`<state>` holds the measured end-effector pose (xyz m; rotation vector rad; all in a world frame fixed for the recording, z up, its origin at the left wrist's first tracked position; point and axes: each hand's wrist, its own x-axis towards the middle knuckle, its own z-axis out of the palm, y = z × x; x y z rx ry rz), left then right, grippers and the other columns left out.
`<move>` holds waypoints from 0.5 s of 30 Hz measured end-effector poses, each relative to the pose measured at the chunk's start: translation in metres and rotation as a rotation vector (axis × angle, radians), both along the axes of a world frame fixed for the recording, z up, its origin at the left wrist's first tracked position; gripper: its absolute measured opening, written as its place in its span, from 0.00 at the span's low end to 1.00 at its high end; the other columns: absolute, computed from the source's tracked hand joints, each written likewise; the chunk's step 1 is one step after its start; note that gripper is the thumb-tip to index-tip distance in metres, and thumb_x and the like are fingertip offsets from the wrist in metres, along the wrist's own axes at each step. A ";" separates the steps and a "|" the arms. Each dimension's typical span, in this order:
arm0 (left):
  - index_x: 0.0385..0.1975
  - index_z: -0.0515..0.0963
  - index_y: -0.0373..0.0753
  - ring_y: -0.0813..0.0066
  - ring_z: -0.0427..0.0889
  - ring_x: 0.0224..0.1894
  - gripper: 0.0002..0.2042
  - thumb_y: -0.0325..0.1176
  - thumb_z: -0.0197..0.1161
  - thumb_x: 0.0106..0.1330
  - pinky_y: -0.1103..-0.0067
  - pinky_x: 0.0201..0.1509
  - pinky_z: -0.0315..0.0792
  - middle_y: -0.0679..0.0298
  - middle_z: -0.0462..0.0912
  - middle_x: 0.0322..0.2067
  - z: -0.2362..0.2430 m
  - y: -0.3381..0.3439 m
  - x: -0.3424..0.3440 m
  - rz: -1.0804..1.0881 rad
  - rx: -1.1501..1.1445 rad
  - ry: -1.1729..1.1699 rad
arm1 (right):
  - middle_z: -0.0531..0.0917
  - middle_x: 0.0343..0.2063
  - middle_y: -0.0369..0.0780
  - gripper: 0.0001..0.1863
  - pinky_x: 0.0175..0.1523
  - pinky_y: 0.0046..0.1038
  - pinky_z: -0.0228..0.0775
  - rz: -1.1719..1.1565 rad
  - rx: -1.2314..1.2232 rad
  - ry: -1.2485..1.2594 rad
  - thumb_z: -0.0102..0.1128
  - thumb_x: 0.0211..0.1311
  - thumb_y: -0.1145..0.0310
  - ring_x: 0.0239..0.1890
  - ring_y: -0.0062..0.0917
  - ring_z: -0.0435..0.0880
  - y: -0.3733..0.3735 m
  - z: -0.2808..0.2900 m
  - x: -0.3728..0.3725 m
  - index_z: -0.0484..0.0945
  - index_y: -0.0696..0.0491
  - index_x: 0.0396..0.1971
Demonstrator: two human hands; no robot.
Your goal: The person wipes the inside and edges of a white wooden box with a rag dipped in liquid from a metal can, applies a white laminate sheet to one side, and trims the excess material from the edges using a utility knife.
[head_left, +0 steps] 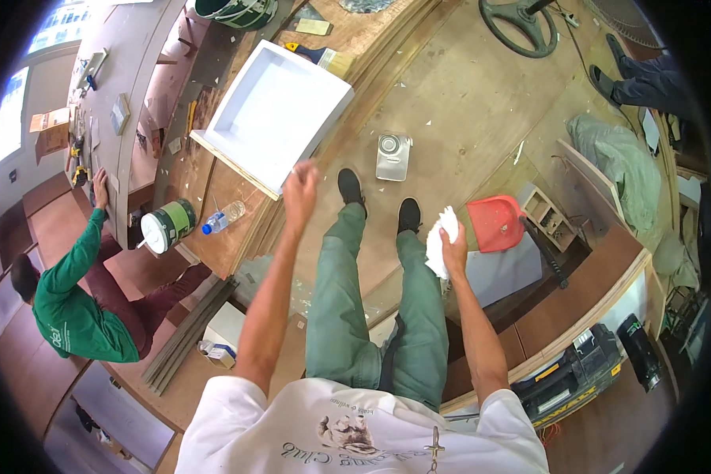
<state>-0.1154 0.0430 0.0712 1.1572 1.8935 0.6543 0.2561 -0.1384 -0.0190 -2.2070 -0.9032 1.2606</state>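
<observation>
Take clock directions from the centre of the view, 12 at the top.

Your right hand (455, 254), at 3 o'clock, is closed around a white cloth (435, 249). The wad is bunched in the fist, with loose folds projecting above and below; this grip probably keeps the soft material compact and under control. Your left hand (299, 192), at 10 o'clock, has its fingers bent and shows no object in it. Blur prevents telling whether it is clenched or released, or whether it touches the nearby box.

The white box (275, 110) lies at 11 o'clock on the workbench (213, 254), open side up, one corner toward your left hand. Its place near the bench edge presumably keeps the interior and walls within reach. The brush (324, 58), just before 12 o'clock, lies beyond the box's far side, likely parked there to be at hand.

Materials: the box is shallow and rectangular, with smooth white faces and straight walls. The cloth is matte and crumpled. The bench top is brown, scuffed wood. The metal can (393, 160), at 1 o'clock on the floor, is silvery and flat-sided with a round cap. The dustpan (494, 225), at 3 o'clock, is red and appears to be plastic.
</observation>
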 end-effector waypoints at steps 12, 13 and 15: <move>0.48 0.86 0.38 0.57 0.88 0.42 0.13 0.36 0.64 0.69 0.65 0.49 0.78 0.53 0.88 0.40 -0.161 0.246 -0.061 -0.185 -0.034 0.293 | 0.83 0.51 0.48 0.27 0.61 0.35 0.72 -0.204 -0.140 -0.002 0.67 0.68 0.63 0.54 0.36 0.82 0.023 -0.034 -0.060 0.71 0.57 0.62; 0.48 0.86 0.38 0.57 0.88 0.42 0.13 0.36 0.64 0.69 0.65 0.49 0.78 0.53 0.88 0.40 -0.167 0.253 -0.055 -0.188 -0.047 0.278 | 0.83 0.51 0.47 0.28 0.61 0.35 0.72 -0.235 -0.147 0.056 0.67 0.68 0.63 0.54 0.34 0.82 0.033 -0.038 -0.072 0.71 0.58 0.62; 0.44 0.86 0.38 0.55 0.87 0.42 0.10 0.35 0.63 0.70 0.64 0.49 0.77 0.56 0.86 0.42 -0.175 0.252 -0.046 -0.236 -0.027 0.368 | 0.82 0.53 0.47 0.28 0.62 0.35 0.71 -0.191 -0.219 0.052 0.67 0.68 0.63 0.55 0.35 0.81 0.057 -0.039 -0.108 0.70 0.59 0.63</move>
